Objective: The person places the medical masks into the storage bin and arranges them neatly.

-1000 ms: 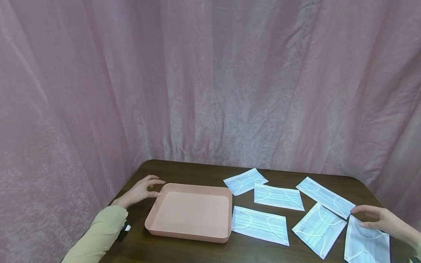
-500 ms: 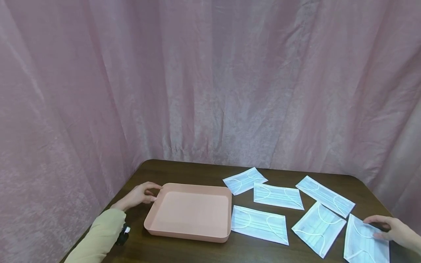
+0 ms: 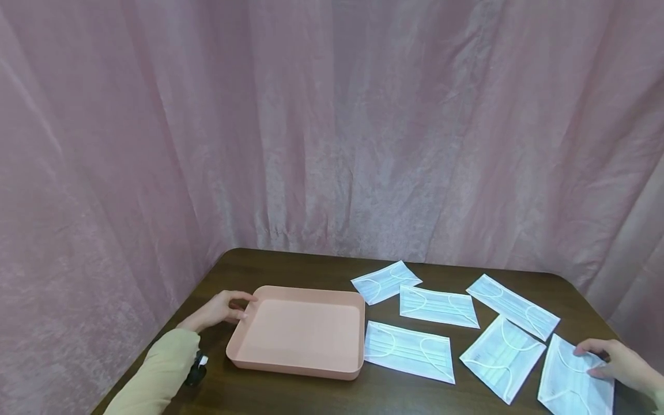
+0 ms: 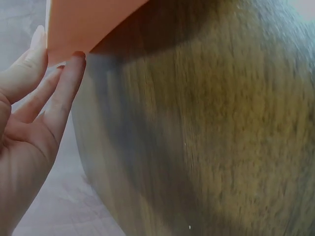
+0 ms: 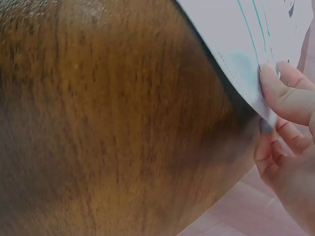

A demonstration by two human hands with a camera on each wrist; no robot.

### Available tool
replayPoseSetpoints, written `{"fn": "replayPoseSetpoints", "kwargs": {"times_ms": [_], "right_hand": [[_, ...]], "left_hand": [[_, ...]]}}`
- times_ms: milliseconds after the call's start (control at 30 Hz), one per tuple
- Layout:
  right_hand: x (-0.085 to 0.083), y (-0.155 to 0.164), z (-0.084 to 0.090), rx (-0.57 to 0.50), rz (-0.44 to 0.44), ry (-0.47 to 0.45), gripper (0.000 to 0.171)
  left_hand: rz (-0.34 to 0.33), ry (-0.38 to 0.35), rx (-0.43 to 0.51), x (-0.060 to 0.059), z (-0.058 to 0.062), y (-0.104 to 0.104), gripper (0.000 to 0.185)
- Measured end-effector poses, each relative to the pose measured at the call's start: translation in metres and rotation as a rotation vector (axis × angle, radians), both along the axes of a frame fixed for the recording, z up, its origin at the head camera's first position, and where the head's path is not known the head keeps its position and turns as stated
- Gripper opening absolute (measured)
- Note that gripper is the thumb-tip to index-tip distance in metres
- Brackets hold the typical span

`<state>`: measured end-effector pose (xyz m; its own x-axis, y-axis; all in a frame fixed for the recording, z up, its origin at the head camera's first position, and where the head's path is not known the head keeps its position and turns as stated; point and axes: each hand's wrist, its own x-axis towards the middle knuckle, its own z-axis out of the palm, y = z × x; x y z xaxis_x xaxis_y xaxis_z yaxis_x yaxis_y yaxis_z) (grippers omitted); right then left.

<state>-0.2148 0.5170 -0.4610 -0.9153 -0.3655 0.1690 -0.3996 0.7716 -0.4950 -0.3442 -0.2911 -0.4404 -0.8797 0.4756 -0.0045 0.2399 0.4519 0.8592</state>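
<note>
A person's left hand [image 3: 220, 308] grips the near-left corner of a shallow, rectangular peach-pink plastic tray [image 3: 298, 363] on a dark brown wooden desk [image 3: 290, 268]; the left wrist view shows the fingertips [image 4: 74, 61] touching the underside of the tray's corner [image 4: 83, 22] and the thumb lying over its rim. The sleeve [image 3: 155, 374] on that arm is pale yellow-green. Far to the right of the tray, at the desk's edge, the right hand [image 3: 619, 363] pinches the right-hand edge of a pale blue pleated paper face mask [image 3: 570, 383], thumb [image 5: 285, 96] on top and fingers curled beneath, as the right wrist view shows; this mask [image 5: 246, 34] lies flat on the wood, under and just left of the grip. Five more pale blue face masks lie between it and the tray, the nearest one [image 3: 408, 358] just beside the tray's right wall. Pink crushed-velvet curtains [image 3: 332, 127] hang behind the desk.
</note>
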Motion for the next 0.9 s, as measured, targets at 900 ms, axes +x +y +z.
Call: {"fn": "replayPoseSetpoints", "kwargs": {"times_ms": [900], "right_hand": [[0.001, -0.018, 0.039, -0.178, -0.092, -0.118, 0.021]], "left_hand": [[0.042, -0.040, -0.021, 0.000, 0.002, 0.004, 0.039]]}}
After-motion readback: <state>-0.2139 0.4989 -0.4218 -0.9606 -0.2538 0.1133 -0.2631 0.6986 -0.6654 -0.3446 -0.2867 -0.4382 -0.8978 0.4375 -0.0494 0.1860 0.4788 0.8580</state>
